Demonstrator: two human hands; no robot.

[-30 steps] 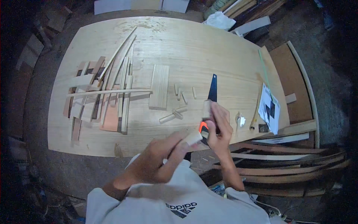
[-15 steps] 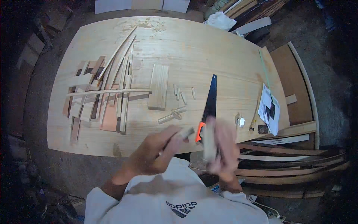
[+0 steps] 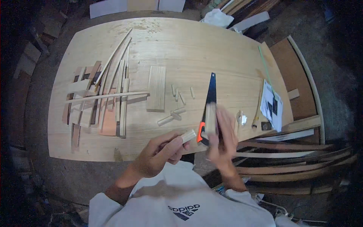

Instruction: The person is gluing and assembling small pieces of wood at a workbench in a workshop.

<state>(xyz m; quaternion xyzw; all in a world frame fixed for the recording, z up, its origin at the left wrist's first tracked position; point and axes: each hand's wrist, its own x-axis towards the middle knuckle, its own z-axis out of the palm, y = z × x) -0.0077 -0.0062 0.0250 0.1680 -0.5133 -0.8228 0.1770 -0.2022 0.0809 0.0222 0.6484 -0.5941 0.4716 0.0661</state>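
My left hand (image 3: 163, 151) is closed around a short pale wood stick (image 3: 186, 136) near the table's front edge. Blurred by motion, my right hand (image 3: 221, 140) holds a flat wood piece (image 3: 211, 118) upright, just over the orange handle of a hand saw (image 3: 210, 94). The saw lies on the wooden table (image 3: 227, 56) with its black blade pointing away from me. Several short wood offcuts (image 3: 177, 113) lie just left of the saw.
A flat board (image 3: 156, 88) lies mid-table. A heap of long thin strips and slats (image 3: 102, 98) fills the table's left side. A printed paper sheet (image 3: 271, 105) and small items sit at the right edge. Long planks (image 3: 283, 155) are stacked to the right, below the table.
My right hand has pulled back from the saw handle, dipped toward me, and now rises with the flat piece upright. My left hand with the stick has moved slightly up toward the table.
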